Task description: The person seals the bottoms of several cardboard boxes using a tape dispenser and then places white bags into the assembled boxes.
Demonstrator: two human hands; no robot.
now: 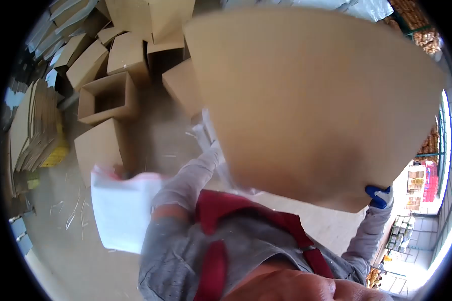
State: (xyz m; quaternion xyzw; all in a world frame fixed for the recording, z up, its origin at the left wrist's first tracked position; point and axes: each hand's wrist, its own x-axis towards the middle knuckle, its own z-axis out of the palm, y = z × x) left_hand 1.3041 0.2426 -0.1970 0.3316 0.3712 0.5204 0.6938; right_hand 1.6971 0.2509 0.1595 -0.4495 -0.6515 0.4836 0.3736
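Note:
A large cardboard box (311, 110), one broad brown face showing, fills the upper right of the head view, tilted close to my chest. My right hand (379, 196), in a blue and white glove, grips its lower right corner with the fingers wrapped round the edge. My left arm, in a pale sleeve (201, 165), reaches forward to the box's left edge. The fingers of that hand are hidden there. Crumpled translucent plastic (204, 131) hangs along the same edge, beside my left wrist. Below my left forearm is a white sack-like sheet (123, 210) with a reddish edge.
Several cardboard boxes stand on the floor ahead to the left, including an open-topped one (105, 103) and one closer to me (99, 148). Flattened cardboard (35, 125) is stacked at far left. Scraps (74, 210) litter the floor. Shelving (404, 233) stands at right.

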